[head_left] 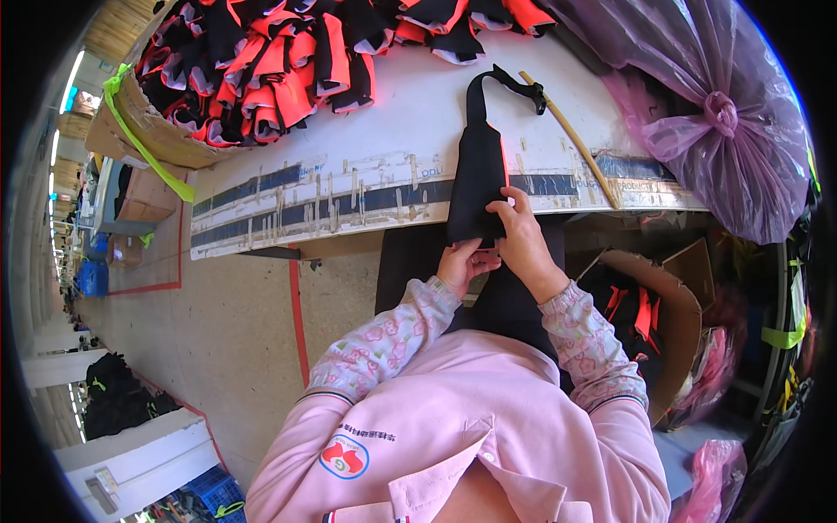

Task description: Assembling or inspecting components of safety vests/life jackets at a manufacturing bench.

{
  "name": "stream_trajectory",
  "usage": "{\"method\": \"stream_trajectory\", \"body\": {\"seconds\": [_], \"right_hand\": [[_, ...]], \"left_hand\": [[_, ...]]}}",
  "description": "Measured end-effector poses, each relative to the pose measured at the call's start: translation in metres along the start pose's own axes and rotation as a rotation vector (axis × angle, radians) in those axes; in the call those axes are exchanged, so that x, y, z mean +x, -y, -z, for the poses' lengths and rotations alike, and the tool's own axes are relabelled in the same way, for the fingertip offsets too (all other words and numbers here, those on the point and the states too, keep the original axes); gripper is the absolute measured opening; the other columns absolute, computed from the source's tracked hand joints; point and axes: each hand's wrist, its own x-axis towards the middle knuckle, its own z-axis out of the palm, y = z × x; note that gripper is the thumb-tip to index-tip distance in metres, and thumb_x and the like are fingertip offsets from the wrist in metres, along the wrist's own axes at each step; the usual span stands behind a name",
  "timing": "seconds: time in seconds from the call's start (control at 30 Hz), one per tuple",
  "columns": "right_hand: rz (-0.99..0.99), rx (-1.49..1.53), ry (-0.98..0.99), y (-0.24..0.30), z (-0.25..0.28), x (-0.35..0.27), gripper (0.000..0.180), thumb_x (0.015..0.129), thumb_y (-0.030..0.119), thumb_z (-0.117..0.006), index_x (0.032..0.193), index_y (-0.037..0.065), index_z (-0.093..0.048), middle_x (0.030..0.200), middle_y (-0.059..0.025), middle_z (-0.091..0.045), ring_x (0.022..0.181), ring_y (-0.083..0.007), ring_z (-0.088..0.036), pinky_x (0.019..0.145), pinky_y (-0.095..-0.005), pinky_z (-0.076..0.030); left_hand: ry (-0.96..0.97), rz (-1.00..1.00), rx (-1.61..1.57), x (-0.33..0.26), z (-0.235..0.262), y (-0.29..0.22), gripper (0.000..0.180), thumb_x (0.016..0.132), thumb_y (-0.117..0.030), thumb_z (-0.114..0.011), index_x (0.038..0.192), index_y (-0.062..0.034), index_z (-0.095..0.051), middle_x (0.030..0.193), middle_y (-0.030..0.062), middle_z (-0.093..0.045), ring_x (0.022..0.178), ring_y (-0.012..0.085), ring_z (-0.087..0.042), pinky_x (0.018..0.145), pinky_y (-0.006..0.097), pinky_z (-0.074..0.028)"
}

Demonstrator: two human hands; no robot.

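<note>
A long black fabric piece (478, 170) with a thin orange edge lies across the white table (366, 131), its strap end reaching toward the back. My right hand (520, 234) pinches its near end at the table's front edge. My left hand (464, 264) grips the same end from below, just under the table edge. Both pink floral sleeves come up from the lower middle.
A heap of black and orange fabric pieces (288, 52) covers the table's back. A thin wooden stick (571, 135) lies beside the piece. A tied purple plastic bag (711, 113) sits at right. A cardboard box (671, 322) with more pieces stands at lower right.
</note>
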Motion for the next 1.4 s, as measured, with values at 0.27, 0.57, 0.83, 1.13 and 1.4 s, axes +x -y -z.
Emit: {"method": "stream_trajectory", "body": {"seconds": [0.27,0.57,0.83,1.13,1.4], "right_hand": [[0.058,-0.026,0.024,0.004,0.002,-0.001,0.050,0.056,-0.016,-0.059,0.103,0.002,-0.055,0.125,-0.0167,-0.040,0.099,-0.0386,-0.054,0.082,-0.0382,-0.048],[0.209,-0.079,0.127,-0.001,-0.001,0.012,0.053,0.053,-0.008,-0.068,0.103,0.000,-0.054,0.122,-0.0187,-0.042,0.106,-0.0357,-0.050,0.089,-0.0372,-0.045],[0.240,-0.145,0.128,-0.002,-0.005,0.010,0.050,0.053,-0.006,-0.068,0.102,-0.001,-0.056,0.120,-0.0177,-0.044,0.109,-0.0336,-0.048,0.093,-0.0354,-0.043],[0.263,-0.147,0.175,-0.006,0.001,0.018,0.053,0.054,-0.006,-0.070,0.104,-0.001,-0.055,0.121,-0.0178,-0.044,0.110,-0.0359,-0.048,0.091,-0.0365,-0.044],[-0.065,-0.298,-0.193,-0.077,0.071,0.037,0.036,0.080,0.019,-0.066,0.110,0.002,-0.059,0.102,-0.0167,-0.060,0.096,-0.0291,-0.058,0.081,-0.0396,-0.047]], "left_hand": [[-0.139,-0.111,0.130,0.014,-0.005,0.007,0.026,0.091,-0.016,-0.050,0.115,-0.0080,-0.052,0.100,0.0099,-0.063,0.078,0.0238,-0.065,0.071,0.038,-0.055],[-0.149,-0.107,0.069,0.012,-0.008,-0.004,0.028,0.093,-0.022,-0.047,0.117,-0.0078,-0.051,0.098,0.0108,-0.063,0.079,0.0241,-0.066,0.072,0.037,-0.055],[-0.067,-0.103,0.101,0.015,0.003,-0.003,0.030,0.093,-0.028,-0.048,0.115,-0.0079,-0.053,0.097,0.0108,-0.064,0.081,0.0227,-0.065,0.073,0.036,-0.055],[0.039,-0.079,0.198,0.029,0.007,-0.008,0.032,0.094,-0.029,-0.046,0.115,-0.0055,-0.052,0.098,0.0104,-0.063,0.083,0.0218,-0.065,0.072,0.035,-0.056],[-0.033,-0.041,0.021,0.018,-0.015,-0.009,0.025,0.092,-0.025,-0.049,0.099,-0.0043,-0.061,0.091,0.0138,-0.064,0.078,0.0217,-0.064,0.075,0.032,-0.053]]}}
